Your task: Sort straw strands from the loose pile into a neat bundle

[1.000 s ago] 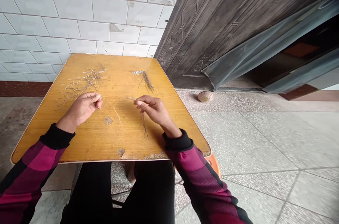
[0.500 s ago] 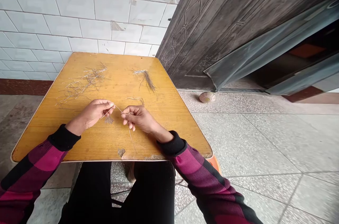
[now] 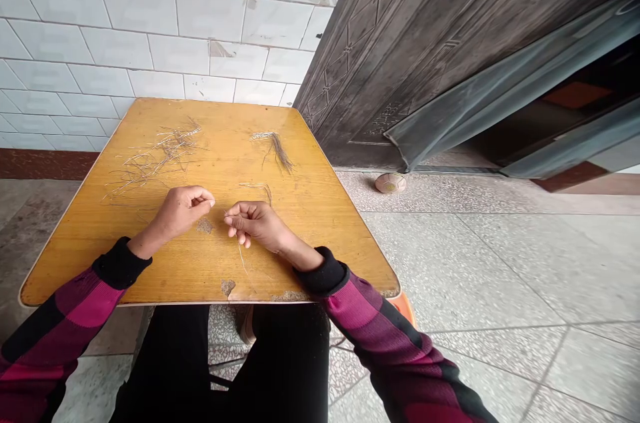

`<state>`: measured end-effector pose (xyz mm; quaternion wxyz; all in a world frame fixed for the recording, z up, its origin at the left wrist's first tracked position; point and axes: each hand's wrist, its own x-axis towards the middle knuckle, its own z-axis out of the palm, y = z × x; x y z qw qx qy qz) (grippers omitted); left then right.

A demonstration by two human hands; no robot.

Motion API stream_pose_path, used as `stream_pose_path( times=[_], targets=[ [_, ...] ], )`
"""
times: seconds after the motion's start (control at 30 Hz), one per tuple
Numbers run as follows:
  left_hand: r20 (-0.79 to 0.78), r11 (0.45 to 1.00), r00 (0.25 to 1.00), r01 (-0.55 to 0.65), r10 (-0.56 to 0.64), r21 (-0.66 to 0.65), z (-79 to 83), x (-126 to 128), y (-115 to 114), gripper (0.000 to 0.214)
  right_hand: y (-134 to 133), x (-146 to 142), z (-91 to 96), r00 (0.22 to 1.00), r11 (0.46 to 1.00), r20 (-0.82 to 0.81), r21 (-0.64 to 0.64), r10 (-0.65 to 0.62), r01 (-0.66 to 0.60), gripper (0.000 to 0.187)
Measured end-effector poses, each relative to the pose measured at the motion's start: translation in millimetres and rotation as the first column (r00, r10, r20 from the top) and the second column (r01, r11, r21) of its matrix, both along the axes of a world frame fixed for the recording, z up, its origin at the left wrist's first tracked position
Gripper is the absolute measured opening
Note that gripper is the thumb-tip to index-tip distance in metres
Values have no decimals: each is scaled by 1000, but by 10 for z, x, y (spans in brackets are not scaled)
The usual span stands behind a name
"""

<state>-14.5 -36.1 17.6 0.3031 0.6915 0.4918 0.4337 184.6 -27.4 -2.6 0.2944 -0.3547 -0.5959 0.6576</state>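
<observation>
On my feed, one fine pale fibre strand (image 3: pixel 241 256) comes out below the right hand (image 3: pixel 255 226), thin as wire and slightly bent. It sits over the yellow wooden surface (image 3: pixel 335 223), and I can't tell if it's touching. The right hand's fingers curl in narrow, and I can't tell whether they grip the strand. The left hand (image 3: pixel 183 211) is near it, with its fingertips (image 3: pixel 210 201) pinched narrow. Anything in them would be too fine for me to make out.

Counting what's on the surface, I get three more lots of fibre. There's a loose tangled pile (image 3: pixel 160 156) ahead of the left hand, one tapered bundle (image 3: pixel 275 146) with a pale end and a dark tuft, and a couple of curved strands (image 3: pixel 259 188) just ahead of the right hand. There's also one worn patch (image 3: pixel 204 225) between the hands.

Both pink-and-black sleeves (image 3: pixel 370 323) come in from the near edge. Past the surface I see a white tiled wall (image 3: pixel 165 29), one dark embossed door (image 3: pixel 400 56) and one small ball (image 3: pixel 390 183) on the speckled floor (image 3: pixel 500 276).
</observation>
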Motion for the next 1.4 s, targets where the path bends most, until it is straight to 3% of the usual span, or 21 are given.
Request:
stream_pose_path(
  times=[0.17,0.3,0.47,0.9,1.17,1.4],
  targets=[
    [-62,989,993,-93,100,112,-31,3,12,12,-51,-12,-60,992,961,86,270,-89,63,29],
    [-76,989,992,-95,103,111,-32,-9,29,13,-106,-7,-83,970,862,199,506,-139,20,27],
    [-89,993,993,-68,77,100,-25,0,25,15,-127,-13,-84,940,762,269,647,-212,-13,41],
    [-71,996,994,-86,84,-21,34,-91,82,15,-207,-54,-105,942,798,325,589,-88,-129,45],
    [-18,988,997,-76,74,-132,59,-250,168,14,-378,-31,-55,918,777,393,563,47,-281,46],
    [26,986,998,-55,59,-156,42,-360,239,13,-503,-9,-40,904,816,398,463,157,-345,39]
  ],
)
